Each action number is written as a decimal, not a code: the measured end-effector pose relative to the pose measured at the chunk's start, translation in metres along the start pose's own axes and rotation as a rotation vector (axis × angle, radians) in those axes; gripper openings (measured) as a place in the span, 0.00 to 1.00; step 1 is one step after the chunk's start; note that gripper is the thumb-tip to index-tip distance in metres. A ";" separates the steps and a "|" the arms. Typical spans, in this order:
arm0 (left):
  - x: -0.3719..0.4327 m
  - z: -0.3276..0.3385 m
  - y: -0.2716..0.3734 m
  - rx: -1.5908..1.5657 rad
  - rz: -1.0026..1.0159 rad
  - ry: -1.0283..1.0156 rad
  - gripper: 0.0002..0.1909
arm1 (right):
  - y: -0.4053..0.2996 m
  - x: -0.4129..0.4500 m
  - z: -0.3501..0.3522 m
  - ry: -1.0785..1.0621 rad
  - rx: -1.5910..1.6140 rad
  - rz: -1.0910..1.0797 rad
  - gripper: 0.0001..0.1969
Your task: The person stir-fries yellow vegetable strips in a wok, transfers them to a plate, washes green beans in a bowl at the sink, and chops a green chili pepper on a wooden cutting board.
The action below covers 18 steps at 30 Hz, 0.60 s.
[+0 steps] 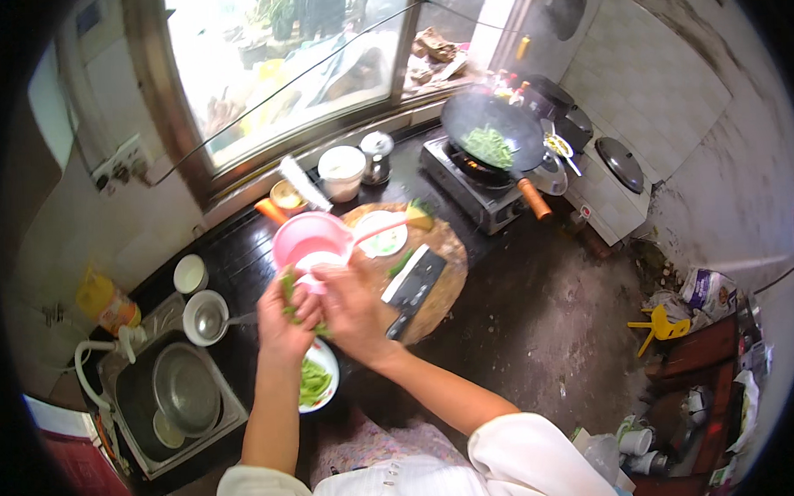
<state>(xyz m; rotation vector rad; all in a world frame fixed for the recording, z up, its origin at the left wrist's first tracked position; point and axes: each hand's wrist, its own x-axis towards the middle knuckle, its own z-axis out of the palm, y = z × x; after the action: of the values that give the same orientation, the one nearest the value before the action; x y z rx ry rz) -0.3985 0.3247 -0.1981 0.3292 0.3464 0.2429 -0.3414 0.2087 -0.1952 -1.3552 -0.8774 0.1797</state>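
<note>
My left hand is curled around green bean pods, near the bowl of a pink plastic ladle. Close beside it, my right hand has its fingers bent near the ladle; blur hides whether they grip it. Below the hands, a white bowl holds cut green pieces. To the right, a cleaver lies on a round wooden chopping board, by a green pepper and a small white dish.
A steaming wok with greens sits on a gas stove, its wooden handle pointing towards the floor. At left are a sink with a metal basin, and a bowl with a metal ladle. White containers stand below the window.
</note>
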 end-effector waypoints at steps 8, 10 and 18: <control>0.232 0.239 -0.128 0.345 0.047 -0.010 0.17 | 0.046 -0.056 -0.252 0.553 -0.303 0.254 0.08; 0.293 0.281 -0.137 0.327 0.173 0.041 0.19 | 0.046 -0.068 -0.286 0.549 -0.318 0.291 0.08; 0.361 0.323 -0.182 0.607 0.320 0.026 0.19 | 0.077 -0.139 -0.448 0.669 -0.449 0.408 0.09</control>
<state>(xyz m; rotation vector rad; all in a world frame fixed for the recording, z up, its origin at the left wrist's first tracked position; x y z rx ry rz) 0.0817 0.1733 -0.0807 0.9847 0.3888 0.4552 -0.1223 -0.1982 -0.3069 -1.8496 -0.0661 -0.1687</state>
